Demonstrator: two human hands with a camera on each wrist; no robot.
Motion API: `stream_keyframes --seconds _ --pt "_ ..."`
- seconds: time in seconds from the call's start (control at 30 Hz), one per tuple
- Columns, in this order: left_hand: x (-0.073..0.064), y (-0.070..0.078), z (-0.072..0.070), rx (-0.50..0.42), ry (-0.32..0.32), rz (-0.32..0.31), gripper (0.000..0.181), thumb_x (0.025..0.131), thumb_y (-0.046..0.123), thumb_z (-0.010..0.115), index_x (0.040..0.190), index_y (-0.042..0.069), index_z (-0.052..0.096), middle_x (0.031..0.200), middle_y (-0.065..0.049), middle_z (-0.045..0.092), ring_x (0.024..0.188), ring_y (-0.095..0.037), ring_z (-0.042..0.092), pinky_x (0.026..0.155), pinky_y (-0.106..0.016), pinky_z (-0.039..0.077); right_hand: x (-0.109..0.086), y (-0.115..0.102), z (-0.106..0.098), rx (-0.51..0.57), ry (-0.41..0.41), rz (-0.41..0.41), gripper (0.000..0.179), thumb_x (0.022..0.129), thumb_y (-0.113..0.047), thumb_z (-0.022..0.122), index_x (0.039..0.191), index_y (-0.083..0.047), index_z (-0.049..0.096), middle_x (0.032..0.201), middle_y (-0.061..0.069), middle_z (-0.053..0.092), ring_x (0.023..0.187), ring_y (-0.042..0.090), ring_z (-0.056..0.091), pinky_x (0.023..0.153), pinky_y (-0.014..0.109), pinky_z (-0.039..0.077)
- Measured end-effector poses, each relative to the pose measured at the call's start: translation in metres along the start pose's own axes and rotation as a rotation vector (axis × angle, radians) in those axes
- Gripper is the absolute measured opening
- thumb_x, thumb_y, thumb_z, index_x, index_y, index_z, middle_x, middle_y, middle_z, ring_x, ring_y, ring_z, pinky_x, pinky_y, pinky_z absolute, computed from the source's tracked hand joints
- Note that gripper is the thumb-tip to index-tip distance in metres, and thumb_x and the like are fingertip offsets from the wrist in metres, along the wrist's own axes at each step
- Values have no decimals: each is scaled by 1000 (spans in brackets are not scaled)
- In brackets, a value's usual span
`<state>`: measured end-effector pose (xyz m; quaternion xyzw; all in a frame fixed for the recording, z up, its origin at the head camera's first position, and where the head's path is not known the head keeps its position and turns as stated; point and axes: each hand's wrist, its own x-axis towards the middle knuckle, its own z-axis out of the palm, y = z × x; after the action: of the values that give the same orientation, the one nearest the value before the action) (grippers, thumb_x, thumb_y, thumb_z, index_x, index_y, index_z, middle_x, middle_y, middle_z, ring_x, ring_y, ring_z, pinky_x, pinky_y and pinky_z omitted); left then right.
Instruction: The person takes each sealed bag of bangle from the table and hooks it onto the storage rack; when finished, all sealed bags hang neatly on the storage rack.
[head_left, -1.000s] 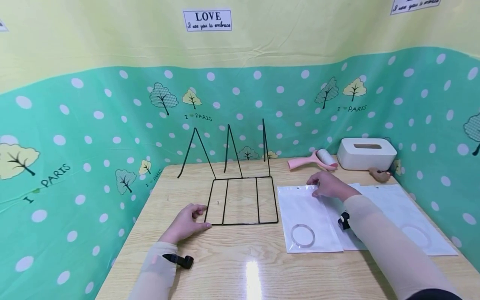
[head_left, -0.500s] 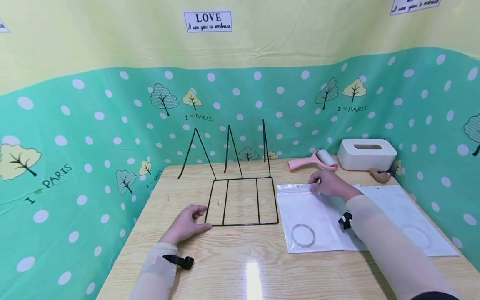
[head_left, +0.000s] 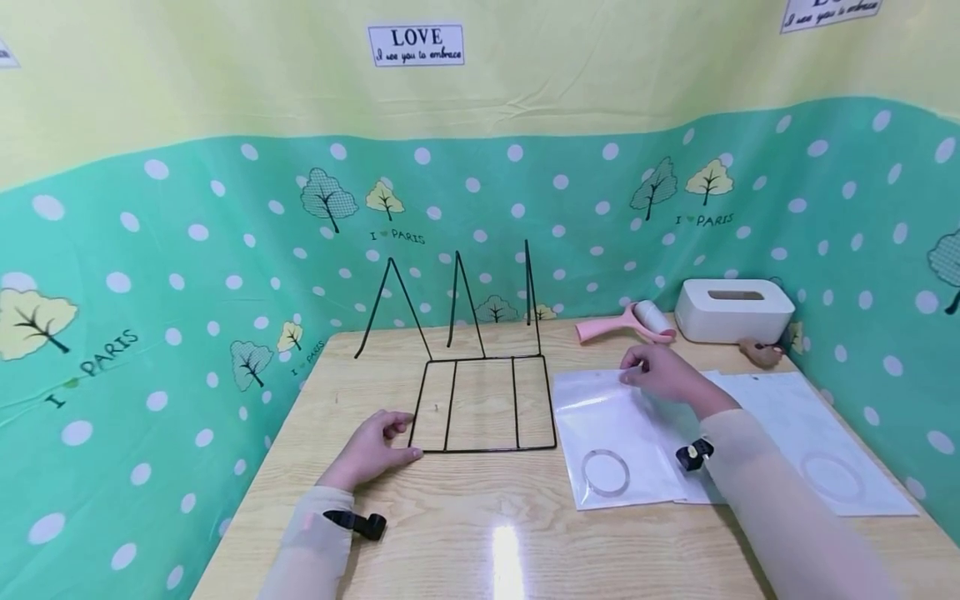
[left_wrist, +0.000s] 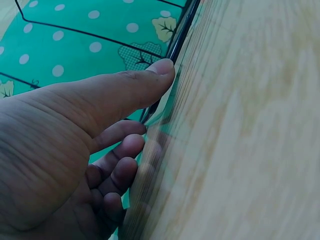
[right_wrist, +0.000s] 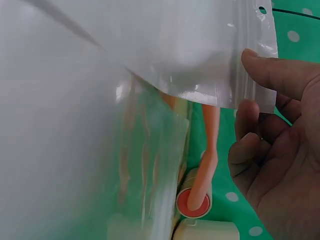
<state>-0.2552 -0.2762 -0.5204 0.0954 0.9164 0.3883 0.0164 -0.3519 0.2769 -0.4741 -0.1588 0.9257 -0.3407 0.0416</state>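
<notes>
On the wooden table [head_left: 420, 533] stands a black wire rack [head_left: 483, 358], with a flat rectangular base in front and tall pointed prongs behind. My left hand [head_left: 375, 450] is at the base's front left corner; in the left wrist view its thumb [left_wrist: 161, 67] lies against the wire and its fingers curl beneath. To the right, my right hand [head_left: 663, 375] pinches the top right corner of a white zip bag [head_left: 611, 425] between thumb and fingers. The right wrist view shows that corner raised, with a hang hole [right_wrist: 262, 10] beside the zip strip. A round ring shape [head_left: 606, 473] shows low on the bag.
Another white bag [head_left: 795, 417] with a faint ring lies to the right. Behind are a pink lint roller [head_left: 626, 322], a white tissue box [head_left: 735, 310] and a small brown object [head_left: 761, 353]. Patterned green cloth [head_left: 225, 225] surrounds the table.
My right hand has shifted slightly right with the bag's corner, and the bag's upper part now looks more bowed and shiny. The left hand and the wire rack have stayed put.
</notes>
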Motion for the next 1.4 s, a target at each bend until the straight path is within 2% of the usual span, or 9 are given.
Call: stream_keyframes --seconds 0.17,0.33,0.43,0.57,0.73,1.0,1.2,1.4 --pt "0 -1 -1 -7 1 5 68 76 31 97 134 9 68 111 -3 60 101 -21 53 93 -43 46 -9 -9 -4 3 60 -3 5 100 -19 74 103 -15 71 99 5 65 90 27 54 76 41 46" --pt "0 -1 0 -12 -4 2 68 77 31 96 134 9 68 111 -3 60 101 -22 52 92 -43 46 -18 -20 -12 18 98 -38 14 96 -12 75 110 -12 73 98 7 65 91 28 54 76 40 48" --pt "0 -1 0 -9 -4 2 67 77 31 96 134 9 68 111 -2 60 101 -22 52 92 -43 46 -23 -29 -18 15 92 -36 17 94 -13 77 111 -12 74 98 6 66 91 27 55 75 39 49" --pt "0 -2 0 -5 -2 5 67 77 30 96 134 9 68 111 -2 60 101 -21 52 92 -43 46 -31 -38 -26 -6 81 -22 14 95 -20 79 107 -15 75 97 6 64 91 28 54 74 39 48" --pt "-2 0 0 -8 -5 6 67 77 30 96 134 8 68 111 -3 60 101 -22 52 92 -43 46 -37 -46 -33 -4 66 -47 8 96 -21 80 102 -17 76 93 5 64 88 27 54 74 39 48" --pt "-2 -1 -1 10 -3 17 69 77 32 96 135 8 68 111 -2 61 101 -21 53 93 -43 47 -45 -59 -40 7 44 -64 9 97 -26 79 99 -17 77 91 4 65 85 26 55 71 38 50" --pt "-3 0 -2 27 1 15 69 76 30 97 135 8 68 110 -2 61 101 -21 54 92 -43 47 -53 -63 -48 21 115 -74 15 98 -31 78 99 -16 77 87 5 65 82 27 55 67 36 50" --pt "-2 0 -3 34 -8 30 68 77 29 96 135 7 67 111 -2 61 101 -22 53 91 -42 47 -60 -66 -56 40 197 -136 17 97 -28 79 103 -12 77 81 4 63 74 23 55 61 32 49"
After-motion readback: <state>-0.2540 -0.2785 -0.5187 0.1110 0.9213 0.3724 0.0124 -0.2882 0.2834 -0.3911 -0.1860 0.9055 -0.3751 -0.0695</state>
